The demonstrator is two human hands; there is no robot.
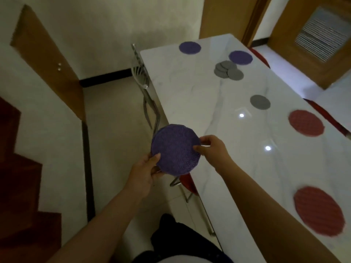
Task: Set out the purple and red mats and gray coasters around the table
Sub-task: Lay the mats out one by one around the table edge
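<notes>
Both hands pinch a round textured purple mat (175,149) over the white marble table's (199,103) near-left edge: left hand (145,170) underneath, right hand (210,148) gripping its right rim; bare tabletop lies beyond.

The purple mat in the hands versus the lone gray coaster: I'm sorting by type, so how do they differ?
The purple mat is larger; the lone gray coaster is smaller. The mat is held off the table edge by the left hand and right hand; the coaster lies flat on it. Both are round.
</notes>
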